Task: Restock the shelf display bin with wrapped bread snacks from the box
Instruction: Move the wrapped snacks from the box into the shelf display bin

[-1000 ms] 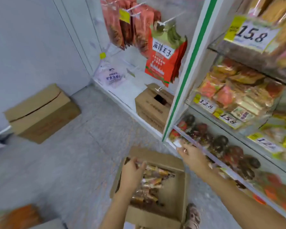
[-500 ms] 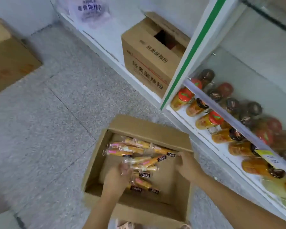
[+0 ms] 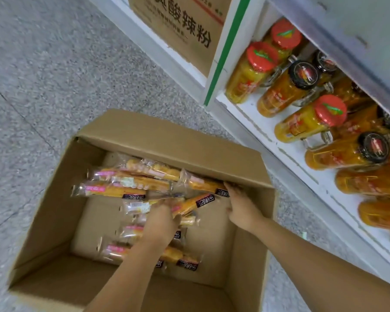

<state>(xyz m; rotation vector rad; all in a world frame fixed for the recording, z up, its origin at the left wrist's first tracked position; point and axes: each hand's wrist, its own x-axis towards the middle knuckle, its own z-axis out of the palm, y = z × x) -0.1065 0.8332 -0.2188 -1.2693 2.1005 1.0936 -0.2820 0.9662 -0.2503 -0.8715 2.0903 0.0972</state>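
An open cardboard box [image 3: 171, 140] stands on the grey floor. Several wrapped bread snacks [image 3: 119, 190], long orange sticks in clear film with pink and black labels, lie in its bottom. My left hand [image 3: 160, 224] is down in the middle of the box, fingers closed around a bunch of snacks [image 3: 189, 204]. My right hand [image 3: 241, 208] reaches in at the far right corner, fingers spread and touching the end of a snack [image 3: 203, 184] under the flap. The display bin is out of view.
A white shelf unit with a green stripe [image 3: 225, 52] stands to the right. Its bottom shelf [image 3: 268, 131] holds several jars with red and black lids [image 3: 261, 55]. A printed carton [image 3: 185, 25] sits on the low white ledge beyond the box.
My view dropped from the shelves to the box. My right hand came off the shelf edge and went into the box. My left hand stayed among the snacks.
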